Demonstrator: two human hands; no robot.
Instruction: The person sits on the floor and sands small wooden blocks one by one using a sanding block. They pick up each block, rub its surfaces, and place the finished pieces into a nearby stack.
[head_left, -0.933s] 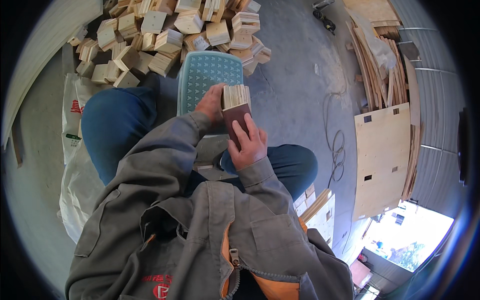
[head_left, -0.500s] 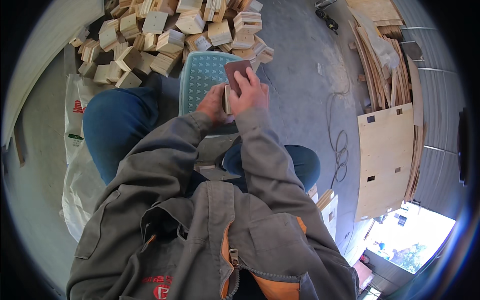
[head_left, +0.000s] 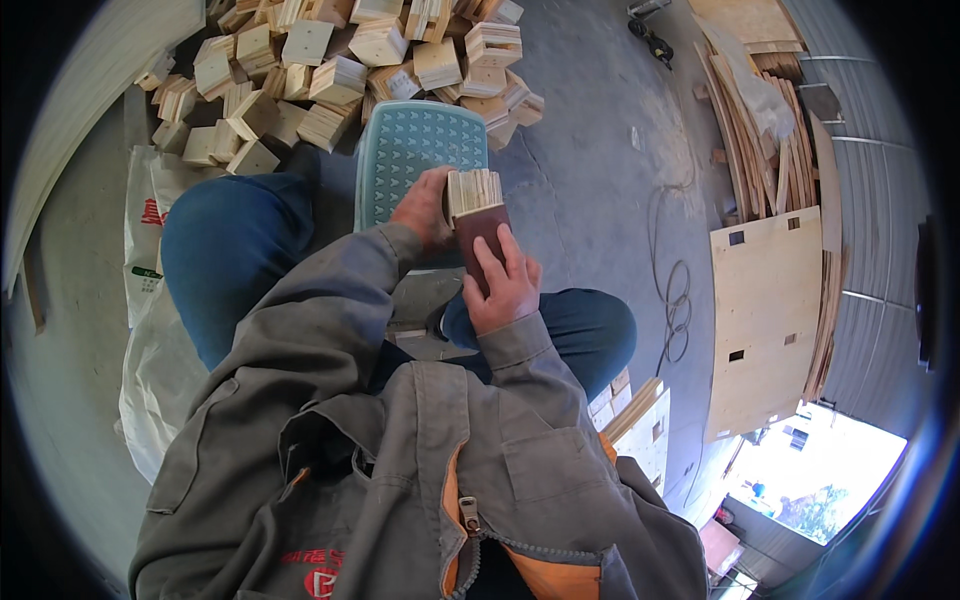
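1. Since the earlier frame, the right hand (head_left: 505, 287) and brown block (head_left: 480, 226) had shifted back toward the gray jacket (head_left: 436, 420)
2. The left hand (head_left: 427, 212) grasped the plywood block (head_left: 475, 190) by its left side
3. The plywood block showed at the teal stool's (head_left: 415, 150) right edge
4. The right hand gripped the brown block from above

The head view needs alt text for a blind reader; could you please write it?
A person's left hand holds a layered wooden block over a blue-green plastic stool, while the right hand holds a reddish-brown piece at the block's near end; more wooden blocks lie heaped beyond.
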